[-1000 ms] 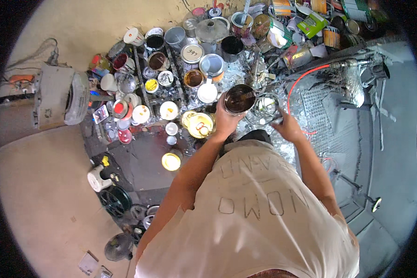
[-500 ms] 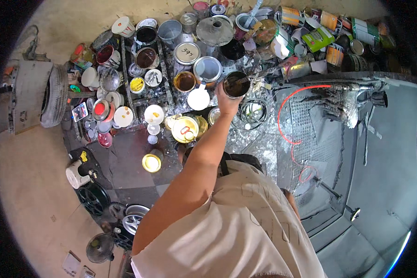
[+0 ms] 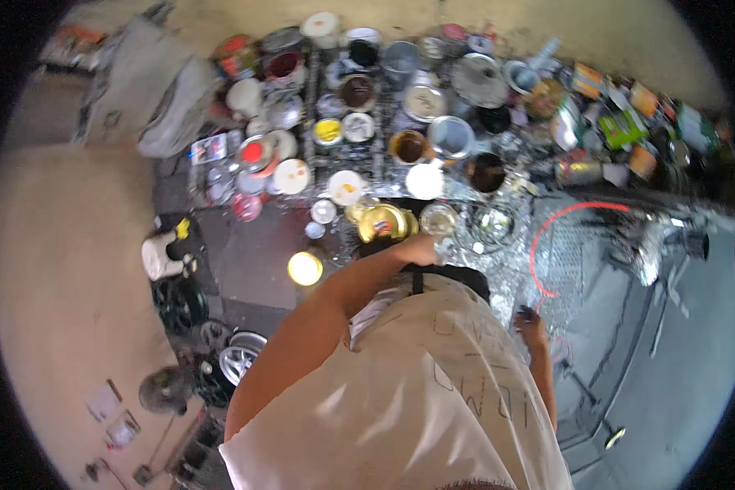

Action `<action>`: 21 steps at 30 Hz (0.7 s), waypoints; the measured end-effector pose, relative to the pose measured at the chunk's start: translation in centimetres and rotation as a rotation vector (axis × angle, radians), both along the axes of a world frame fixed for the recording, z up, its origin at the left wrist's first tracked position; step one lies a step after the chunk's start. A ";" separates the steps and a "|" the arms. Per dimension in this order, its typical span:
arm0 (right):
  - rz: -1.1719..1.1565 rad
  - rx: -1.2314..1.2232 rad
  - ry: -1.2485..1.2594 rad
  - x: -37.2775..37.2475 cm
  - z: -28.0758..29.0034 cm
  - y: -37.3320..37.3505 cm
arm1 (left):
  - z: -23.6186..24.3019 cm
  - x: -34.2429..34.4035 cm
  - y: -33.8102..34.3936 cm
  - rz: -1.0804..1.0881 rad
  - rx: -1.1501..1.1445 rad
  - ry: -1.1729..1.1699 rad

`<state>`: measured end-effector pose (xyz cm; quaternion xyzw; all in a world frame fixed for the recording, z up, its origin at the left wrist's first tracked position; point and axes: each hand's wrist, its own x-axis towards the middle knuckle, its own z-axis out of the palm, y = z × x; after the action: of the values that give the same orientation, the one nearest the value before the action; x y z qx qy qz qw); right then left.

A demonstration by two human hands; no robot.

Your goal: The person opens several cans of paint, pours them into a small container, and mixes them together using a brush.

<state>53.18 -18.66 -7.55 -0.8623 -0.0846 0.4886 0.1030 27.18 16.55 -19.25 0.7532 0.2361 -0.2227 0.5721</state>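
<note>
Dark-filled can (image 3: 486, 173) stands upright, probably so contents stay in; pale round tin (image 3: 439, 219) sits at about 1 o'clock from left hand (image 3: 423, 249), seemingly for easy reach. Gold tin (image 3: 381, 222) at 10. Left hand at pale tin's near edge; grip or opening can't be told. Right hand (image 3: 532, 328) well apart at 4, blurred; can't tell opening, or whether dark patch (image 3: 526, 313) is held.

Workshop: paint cans (image 3: 487, 172), wheel rims (image 3: 238, 360).
</note>
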 end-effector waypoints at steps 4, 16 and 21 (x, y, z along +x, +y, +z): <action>-0.873 0.807 0.466 3.7 2.7 7.1 | 0.4 -12.6 2.0 -0.136 -0.006 0.139; -0.546 0.655 0.867 -12.9 -0.1 29.8 | 4.9 -33.6 6.7 0.440 0.287 0.168; -0.343 0.525 0.999 -23.5 -0.4 33.5 | 6.5 -37.9 6.2 0.577 0.435 0.337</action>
<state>29.63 14.88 -7.98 -0.4747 -0.0031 0.7747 0.4177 -10.68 22.70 -12.78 0.7123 0.5703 -0.1182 0.3915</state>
